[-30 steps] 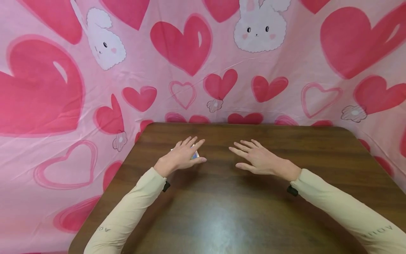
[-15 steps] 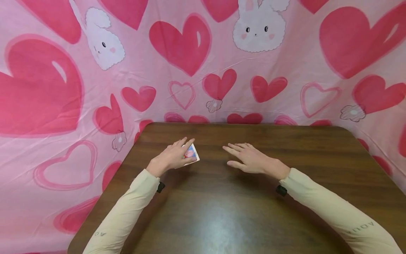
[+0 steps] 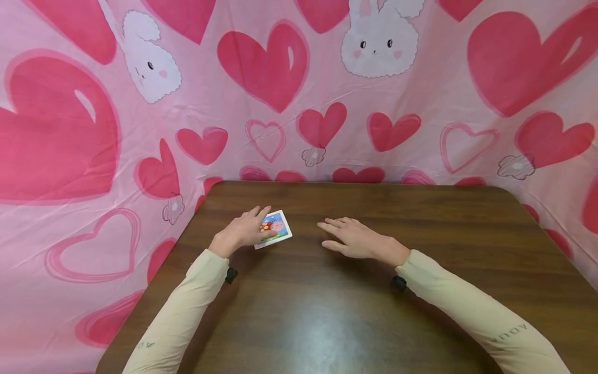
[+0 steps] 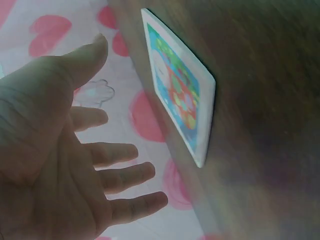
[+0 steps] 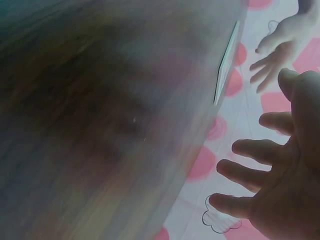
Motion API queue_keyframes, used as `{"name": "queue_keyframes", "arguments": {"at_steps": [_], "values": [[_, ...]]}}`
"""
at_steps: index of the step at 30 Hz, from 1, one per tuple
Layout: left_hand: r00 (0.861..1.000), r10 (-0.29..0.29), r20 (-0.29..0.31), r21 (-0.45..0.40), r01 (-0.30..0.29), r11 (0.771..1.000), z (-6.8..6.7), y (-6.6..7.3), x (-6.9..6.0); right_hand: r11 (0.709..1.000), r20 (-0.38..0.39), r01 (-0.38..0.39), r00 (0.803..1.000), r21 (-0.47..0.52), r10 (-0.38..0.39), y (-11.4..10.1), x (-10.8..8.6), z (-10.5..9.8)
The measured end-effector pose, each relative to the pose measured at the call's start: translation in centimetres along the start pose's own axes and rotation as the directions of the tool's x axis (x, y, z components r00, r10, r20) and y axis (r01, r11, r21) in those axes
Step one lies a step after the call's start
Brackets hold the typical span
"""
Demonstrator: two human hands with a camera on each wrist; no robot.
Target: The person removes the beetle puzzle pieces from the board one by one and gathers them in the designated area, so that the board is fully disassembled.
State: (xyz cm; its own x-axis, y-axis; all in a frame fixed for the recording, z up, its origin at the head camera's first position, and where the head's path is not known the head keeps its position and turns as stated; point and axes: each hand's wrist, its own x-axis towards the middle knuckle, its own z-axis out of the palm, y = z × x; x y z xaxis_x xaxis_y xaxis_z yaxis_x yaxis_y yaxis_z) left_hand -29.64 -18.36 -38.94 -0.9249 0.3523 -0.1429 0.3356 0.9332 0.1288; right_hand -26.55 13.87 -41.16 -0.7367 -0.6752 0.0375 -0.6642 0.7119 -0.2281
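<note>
A small square picture board (image 3: 279,226) with a white border and a colourful cartoon, apparently a puzzle or card, lies flat on the brown wooden table. Above its left part hovers my left hand (image 3: 242,230), fingers spread and holding nothing; the left wrist view shows a gap between that hand (image 4: 65,145) and the board (image 4: 177,90). To the right of the board, over bare wood, my right hand (image 3: 351,238) hangs palm down with its fingers relaxed and nothing in them. In the right wrist view the board (image 5: 227,62) appears as a thin slab beyond the right hand (image 5: 275,165).
The wooden table (image 3: 317,317) has rounded far corners. Behind it and along the left side hangs a pink cloth (image 3: 271,117) printed with hearts and rabbits. Dark wrist devices (image 3: 399,283) sit under both cream sleeves (image 3: 472,306).
Both hands have moved to the left and slightly lower. The board, mostly covered by the left hand before, now shows more of its picture; it stays about where it was.
</note>
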Motion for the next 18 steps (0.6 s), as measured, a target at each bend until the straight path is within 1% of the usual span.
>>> {"name": "queue_keyframes", "arguments": {"at_steps": [3,9,13,16,18], "values": [[0.999,-0.027,0.019,-0.016,0.027,1.0,0.4,-0.8,0.1,1.0,0.011,-0.003,1.0,0.011,0.003,-0.3,0.3,0.3],[0.994,-0.078,0.074,-0.049,0.082,0.995,0.6,-1.9,0.4,1.0,0.023,0.014,1.0,0.005,-0.014,-0.8,1.3,-0.1],[0.987,-0.118,0.112,-0.057,0.125,0.991,0.7,-2.5,0.6,0.999,0.047,-0.01,0.999,0.035,0.008,-1.2,2.2,-0.4],[0.978,-0.148,0.146,-0.058,0.157,0.986,0.8,-2.7,0.7,0.998,0.076,-0.026,0.997,0.05,0.022,-1.5,2.9,-0.4],[0.974,-0.155,0.163,-0.056,0.166,0.985,0.7,-2.8,0.8,0.999,0.082,-0.021,0.997,0.049,0.017,-1.8,3.3,-0.3]]}}
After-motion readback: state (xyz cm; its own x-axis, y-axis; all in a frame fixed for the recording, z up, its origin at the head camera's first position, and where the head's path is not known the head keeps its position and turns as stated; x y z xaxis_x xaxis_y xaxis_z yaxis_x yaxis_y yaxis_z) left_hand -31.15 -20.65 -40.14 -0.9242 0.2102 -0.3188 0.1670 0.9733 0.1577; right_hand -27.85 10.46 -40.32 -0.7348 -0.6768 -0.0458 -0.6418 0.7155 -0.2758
